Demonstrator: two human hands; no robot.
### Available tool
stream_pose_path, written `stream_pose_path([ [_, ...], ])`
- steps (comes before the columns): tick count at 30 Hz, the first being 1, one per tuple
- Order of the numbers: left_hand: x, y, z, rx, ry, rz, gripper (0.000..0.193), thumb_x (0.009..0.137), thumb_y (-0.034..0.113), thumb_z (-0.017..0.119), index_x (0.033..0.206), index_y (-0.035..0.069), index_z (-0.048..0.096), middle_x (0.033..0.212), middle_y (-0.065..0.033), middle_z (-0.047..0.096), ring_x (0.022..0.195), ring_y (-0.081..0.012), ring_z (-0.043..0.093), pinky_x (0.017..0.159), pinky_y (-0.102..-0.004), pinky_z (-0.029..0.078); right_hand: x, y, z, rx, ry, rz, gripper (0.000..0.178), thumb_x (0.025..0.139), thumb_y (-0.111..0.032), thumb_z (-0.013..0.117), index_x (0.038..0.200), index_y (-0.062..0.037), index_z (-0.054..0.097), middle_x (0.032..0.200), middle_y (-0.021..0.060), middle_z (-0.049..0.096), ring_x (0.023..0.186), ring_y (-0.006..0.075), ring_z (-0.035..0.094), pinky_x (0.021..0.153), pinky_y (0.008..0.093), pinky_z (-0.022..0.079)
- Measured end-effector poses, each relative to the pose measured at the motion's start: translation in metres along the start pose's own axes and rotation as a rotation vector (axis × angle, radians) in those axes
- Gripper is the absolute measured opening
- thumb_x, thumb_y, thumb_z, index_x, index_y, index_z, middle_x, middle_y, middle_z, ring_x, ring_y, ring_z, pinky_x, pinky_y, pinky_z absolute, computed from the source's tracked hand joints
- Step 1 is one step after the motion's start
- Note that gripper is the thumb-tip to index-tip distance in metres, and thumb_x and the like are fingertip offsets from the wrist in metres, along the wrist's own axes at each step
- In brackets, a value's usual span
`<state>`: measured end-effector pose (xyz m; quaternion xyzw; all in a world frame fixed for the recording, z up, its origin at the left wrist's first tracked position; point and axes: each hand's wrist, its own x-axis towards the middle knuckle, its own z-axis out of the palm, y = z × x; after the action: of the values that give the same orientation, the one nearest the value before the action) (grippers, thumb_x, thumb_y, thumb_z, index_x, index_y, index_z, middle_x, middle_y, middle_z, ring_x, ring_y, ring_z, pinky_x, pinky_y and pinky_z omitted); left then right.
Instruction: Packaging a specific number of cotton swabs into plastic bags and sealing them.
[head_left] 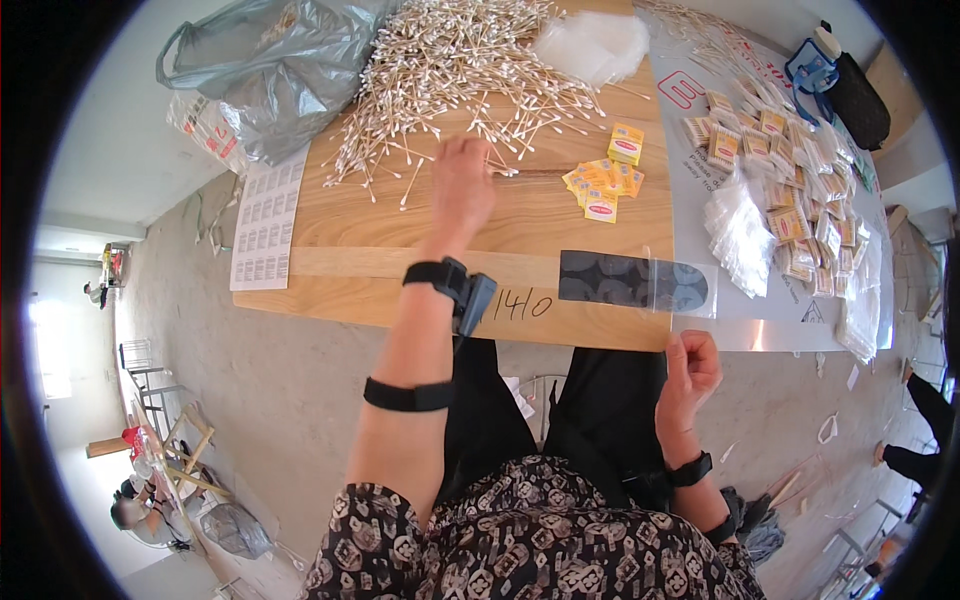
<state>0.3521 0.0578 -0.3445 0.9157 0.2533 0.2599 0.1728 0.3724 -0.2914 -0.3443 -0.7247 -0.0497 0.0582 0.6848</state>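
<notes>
Left fingers (463, 150) among slender, white-tipped cotton swabs (450, 70)

Cotton swabs (450, 70) — white tips, tan sticks; shirt (560, 540) — black, cream print; plastic bag (290, 85) grey.

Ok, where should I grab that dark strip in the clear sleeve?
Probably pinch the clear sleeve at its right end, coming from the right: it lies flat, and that transparent margin reaches past the wooden board, close to your right hand.

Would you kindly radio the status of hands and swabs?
Left hand at near edge of cotton swabs. Right hand by corner of wooden tabletop. Yellow packets off to the right.
</notes>
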Motion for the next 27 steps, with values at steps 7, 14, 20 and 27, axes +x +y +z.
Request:
stream_pose_path([
  [7,-0.01,-0.002,-0.01,0.158,-0.113,-0.108,0.016,0.076,0.004,0.069,0.091,0.008,0.065,0.102,-0.0091,0.059,0.109,-0.0317,0.05,0.092,-0.0438,0.041,0.003,-0.02,0.047,-0.129,-0.364,-0.174,0.017,0.082,0.001,0.068,0.076,-0.0008,0.053,0.073,0.0026,0.051,0.063,0.009,0.043,0.057,0.0234,0.036],
  [14,-0.078,0.022,-0.028,0.07,-0.101,-0.112,0.015,0.074,0.003,0.069,0.087,0.007,0.063,0.102,-0.0082,0.057,0.104,-0.0331,0.05,0.089,-0.0453,0.041,0.026,-0.017,0.104,-0.26,-0.553,-0.292,0.014,0.077,0.001,0.068,0.088,0.0001,0.058,0.081,0.0107,0.057,0.062,0.0192,0.053,0.058,0.0304,0.044],
  [20,-0.102,0.017,-0.043,-0.023,0.046,-0.064,0.03,0.069,-0.005,0.066,0.097,0.006,0.065,0.111,-0.0101,0.058,0.112,-0.0337,0.049,0.095,-0.0432,0.041,0.042,-0.012,0.153,-0.403,-0.545,-0.605,0.036,0.071,-0.001,0.069,0.106,-0.003,0.062,0.106,0.0122,0.057,0.091,0.0309,0.055,0.081,0.0407,0.047],
  [27,-0.112,-0.032,-0.066,0.015,0.086,-0.211,0.036,0.069,-0.008,0.064,0.101,0.007,0.067,0.11,-0.0111,0.059,0.11,-0.0353,0.05,0.095,-0.0427,0.042,0.039,0.001,0.161,-0.499,-0.572,-0.664,0.036,0.069,-0.006,0.071,0.104,-0.004,0.063,0.112,0.0096,0.056,0.103,0.0328,0.051,0.091,0.0423,0.043],
])
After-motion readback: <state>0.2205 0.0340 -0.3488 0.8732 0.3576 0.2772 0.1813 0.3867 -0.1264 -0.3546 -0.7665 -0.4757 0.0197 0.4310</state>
